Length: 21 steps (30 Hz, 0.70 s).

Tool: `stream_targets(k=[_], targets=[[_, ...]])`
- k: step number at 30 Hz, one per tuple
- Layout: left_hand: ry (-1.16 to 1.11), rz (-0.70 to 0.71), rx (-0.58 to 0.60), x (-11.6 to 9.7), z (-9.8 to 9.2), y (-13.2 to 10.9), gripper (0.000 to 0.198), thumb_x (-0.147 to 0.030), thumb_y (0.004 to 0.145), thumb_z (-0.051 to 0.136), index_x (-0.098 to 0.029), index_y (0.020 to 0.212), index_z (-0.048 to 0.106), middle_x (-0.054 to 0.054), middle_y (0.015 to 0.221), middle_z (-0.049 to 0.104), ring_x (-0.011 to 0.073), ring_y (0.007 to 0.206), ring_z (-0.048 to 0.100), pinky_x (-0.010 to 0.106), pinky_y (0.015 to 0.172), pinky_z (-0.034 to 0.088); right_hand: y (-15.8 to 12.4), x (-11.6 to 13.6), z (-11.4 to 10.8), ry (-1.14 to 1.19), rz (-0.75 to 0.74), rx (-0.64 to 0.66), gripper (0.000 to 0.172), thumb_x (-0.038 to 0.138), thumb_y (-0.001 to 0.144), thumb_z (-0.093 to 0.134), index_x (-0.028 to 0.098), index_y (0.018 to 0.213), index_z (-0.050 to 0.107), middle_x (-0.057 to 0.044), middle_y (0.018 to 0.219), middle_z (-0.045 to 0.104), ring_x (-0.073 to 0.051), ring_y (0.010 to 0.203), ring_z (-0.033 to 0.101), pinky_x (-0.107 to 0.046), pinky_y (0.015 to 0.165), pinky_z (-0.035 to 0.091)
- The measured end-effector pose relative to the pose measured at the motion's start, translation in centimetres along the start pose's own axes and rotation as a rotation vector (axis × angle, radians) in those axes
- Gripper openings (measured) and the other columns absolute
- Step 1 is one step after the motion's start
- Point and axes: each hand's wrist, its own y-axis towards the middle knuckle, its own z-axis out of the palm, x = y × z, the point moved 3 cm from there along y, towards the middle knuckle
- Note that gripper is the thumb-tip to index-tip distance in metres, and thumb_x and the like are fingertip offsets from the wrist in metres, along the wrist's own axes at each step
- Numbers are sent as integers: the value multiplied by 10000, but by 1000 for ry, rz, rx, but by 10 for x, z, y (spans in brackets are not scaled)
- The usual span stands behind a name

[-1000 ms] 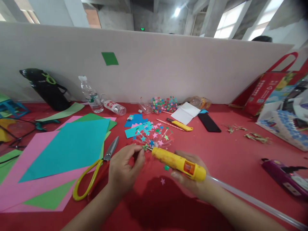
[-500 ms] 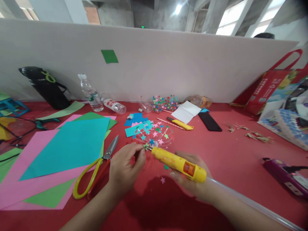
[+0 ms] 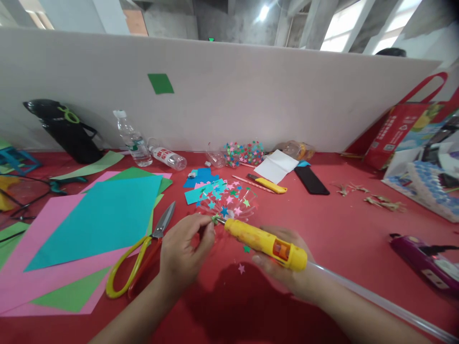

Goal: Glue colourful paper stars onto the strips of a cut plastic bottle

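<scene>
Two bare hands were observed above a red-covered surface (image 3: 322, 224), spaced apart from each other, each occupied. A yellow, barrel-shaped plastic glue gun with a metal nozzle (image 3: 247, 233) was held in the right hand (image 3: 287, 274), with the grip closed around the body and the nozzle directed at the left fingertips. A long, clear, rod-like glue stick (image 3: 362, 290) was seen protruding from the rear of the gun. A small green paper-like star (image 3: 215, 219) was pinched at the fingertips of the left hand (image 3: 184, 253), right at the nozzle tip; whether contact was made could not be determined. The trigger was hidden from view.

Just beyond the star, a clear, fanned plastic piece dotted with coloured stars (image 3: 229, 216) was noted. One loose pink star (image 3: 241, 268) and one loose darker green star (image 3: 246, 249) were found below the gun. Scissors with one yellow and one red handle (image 3: 156, 235) were located just beside the left hand.

Handling, as judged: the gun was rated rigid and fairly light, best gripped by its body, well behind the nozzle, which was presumed hot. The trailing stick was thought liable to drag or snag. The star was considered nearly weightless, thin and easily bent or dropped, best pinched by a point or edge, clear of the glue.
</scene>
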Motion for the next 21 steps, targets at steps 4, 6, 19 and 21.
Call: stream_targets(k=[4, 6, 19, 21], targets=[[-3, -16, 3, 1, 1, 0, 172, -181, 859, 523, -191, 714, 615, -12, 672, 681, 113, 615, 633, 199, 609, 474, 0, -1, 1, -29, 15, 10, 329, 477, 869, 547, 198, 696, 564, 3, 623, 537, -124, 522, 484, -276, 512, 335], [-6, -20, 3, 1, 1, -1, 173, -180, 860, 522, -191, 714, 615, -12, 671, 680, 113, 614, 633, 200, 610, 476, 1, -1, 1, -33, 16, 14, 324, 473, 869, 545, 199, 696, 563, 4, 618, 534, -124, 518, 478, -277, 506, 327], [48, 47, -2, 3, 2, -1, 163, -172, 875, 514, -188, 741, 607, -5, 685, 675, 117, 626, 631, 211, 605, 479, 2, 2, 0, -7, -1, -10, 327, 445, 860, 553, 200, 648, 507, 12, 582, 497, -114, 496, 445, -267, 483, 316], [78, 131, -19, 1, 1, -1, 137, -150, 870, 528, -182, 756, 596, 0, 685, 662, 120, 628, 615, 220, 618, 475, 2, 2, 0, -12, 7, -8, 320, 434, 853, 560, 198, 644, 504, 14, 579, 493, -110, 491, 434, -261, 474, 311]])
